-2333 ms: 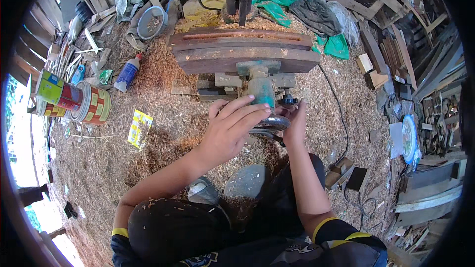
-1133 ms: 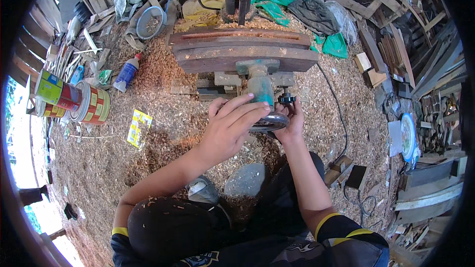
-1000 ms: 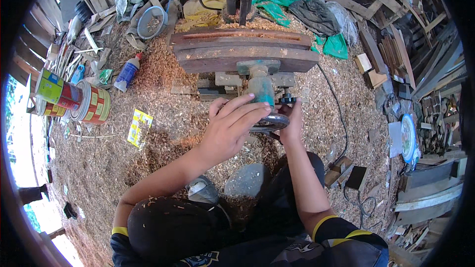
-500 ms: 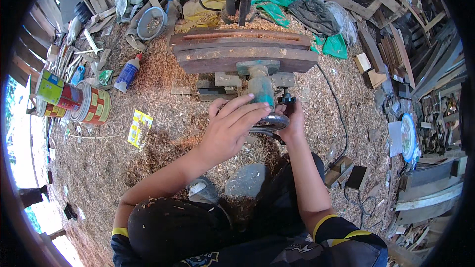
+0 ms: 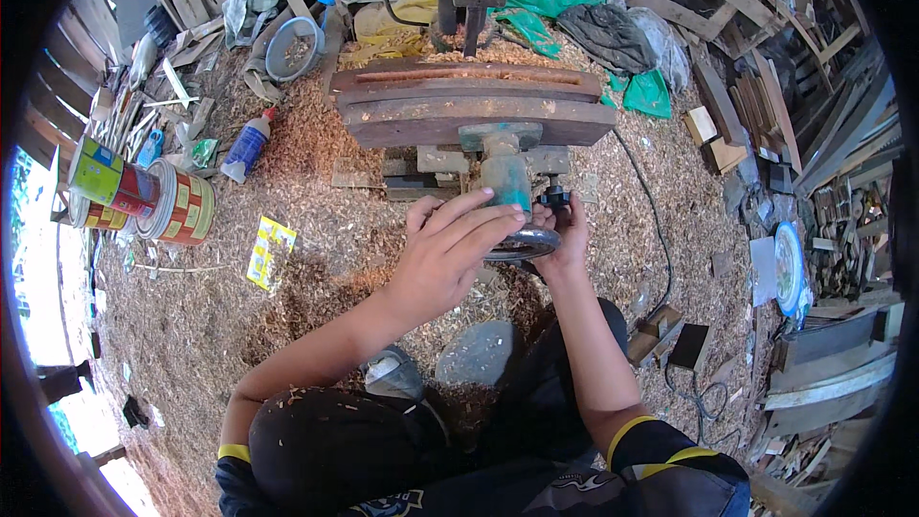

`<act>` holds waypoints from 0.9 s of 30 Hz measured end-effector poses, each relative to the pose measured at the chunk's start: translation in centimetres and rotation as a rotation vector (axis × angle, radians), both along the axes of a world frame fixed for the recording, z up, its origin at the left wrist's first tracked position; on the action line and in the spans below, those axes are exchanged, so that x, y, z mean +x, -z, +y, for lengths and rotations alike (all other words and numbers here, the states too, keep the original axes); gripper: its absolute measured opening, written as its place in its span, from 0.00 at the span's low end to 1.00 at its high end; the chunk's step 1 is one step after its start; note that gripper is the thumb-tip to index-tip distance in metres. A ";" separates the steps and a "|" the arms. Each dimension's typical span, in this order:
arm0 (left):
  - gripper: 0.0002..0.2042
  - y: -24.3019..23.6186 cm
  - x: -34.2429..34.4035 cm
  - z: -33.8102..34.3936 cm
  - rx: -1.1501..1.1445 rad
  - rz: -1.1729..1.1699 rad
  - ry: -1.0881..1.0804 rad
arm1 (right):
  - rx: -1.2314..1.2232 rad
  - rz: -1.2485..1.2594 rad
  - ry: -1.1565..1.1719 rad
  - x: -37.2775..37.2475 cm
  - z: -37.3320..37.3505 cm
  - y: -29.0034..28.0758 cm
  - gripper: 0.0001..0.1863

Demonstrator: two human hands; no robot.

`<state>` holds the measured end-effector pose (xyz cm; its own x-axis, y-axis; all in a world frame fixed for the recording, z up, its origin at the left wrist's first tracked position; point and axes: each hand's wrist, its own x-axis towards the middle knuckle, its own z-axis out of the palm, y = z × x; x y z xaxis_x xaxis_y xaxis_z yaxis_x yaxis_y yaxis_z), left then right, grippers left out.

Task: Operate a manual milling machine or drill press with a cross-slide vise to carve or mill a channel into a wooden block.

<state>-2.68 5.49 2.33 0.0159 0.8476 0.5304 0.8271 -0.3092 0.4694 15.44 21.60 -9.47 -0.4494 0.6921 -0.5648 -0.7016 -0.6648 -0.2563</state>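
Observation:
In front of me a green cylindrical housing (image 5: 505, 175) carries a dark metal handwheel (image 5: 525, 245) on its near end. My left hand (image 5: 450, 254) lies over the left of the wheel, fingers stretched out and fingertips on the housing; its thumb is hidden. On the other side my right hand (image 5: 565, 244) is closed at a small black knob (image 5: 553, 195), its fingers beside and below it. Beyond the housing, a dark wooden workpiece (image 5: 479, 118) with a long slot along its top (image 5: 469, 81) is held crosswise on the machine.
A machine head with a vertical spindle (image 5: 474, 29) stands above the far side of the wood. Wood shavings (image 5: 316, 306) cover the floor. Paint cans (image 5: 187, 201), a blue bottle (image 5: 247, 148) and a bucket (image 5: 294, 48) stand left. A black cable (image 5: 659, 230) runs along the right.
My right hand has shifted slightly, its fingers now higher around the black knob, which looks turned. My left hand stays over the wheel.

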 end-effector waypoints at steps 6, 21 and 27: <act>0.32 0.0 0.0 -0.1 -0.003 0.006 -0.001 | 0.545 -0.591 -0.018 -0.7 -1.3 0.6 0.21; 0.33 -0.7 -0.1 -0.4 -0.047 -0.037 0.004 | 0.454 -0.484 -0.122 0.3 0.1 1.1 0.22; 0.29 -3.5 -0.3 -0.7 -0.122 0.017 0.080 | 0.509 -0.753 0.113 0.6 -0.4 -0.5 0.23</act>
